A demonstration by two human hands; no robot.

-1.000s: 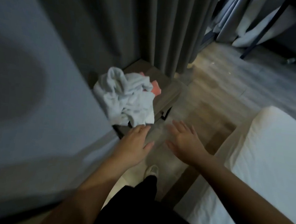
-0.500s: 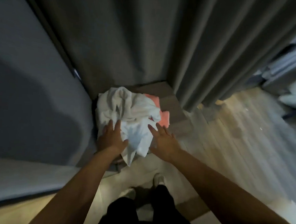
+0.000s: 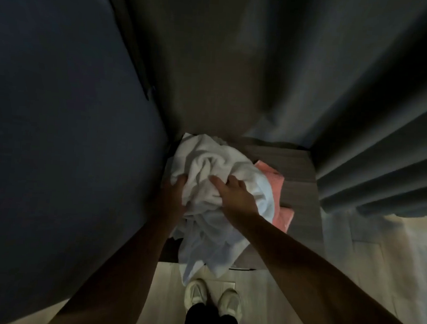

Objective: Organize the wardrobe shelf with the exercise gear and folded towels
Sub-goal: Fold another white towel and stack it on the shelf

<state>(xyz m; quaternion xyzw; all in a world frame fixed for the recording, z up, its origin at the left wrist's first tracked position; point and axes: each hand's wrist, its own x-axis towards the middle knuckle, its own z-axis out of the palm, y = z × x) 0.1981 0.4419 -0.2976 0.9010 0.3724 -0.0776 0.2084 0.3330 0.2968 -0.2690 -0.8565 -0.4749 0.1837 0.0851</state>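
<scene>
A crumpled white towel lies heaped on a low grey wooden shelf, one corner hanging over the front edge. My left hand grips its left side with the fingers sunk into the cloth. My right hand grips the bunched middle from above. A pink folded cloth pokes out from under the towel's right side, with another pink edge lower down.
A dark grey wall panel stands close on the left. Grey curtains hang behind and to the right of the shelf. My two white shoes stand on the pale wood floor in front of it.
I have stepped up to the shelf and the view now looks straight down on it. Both hands went from hovering to resting on the towel, and now grip it.
</scene>
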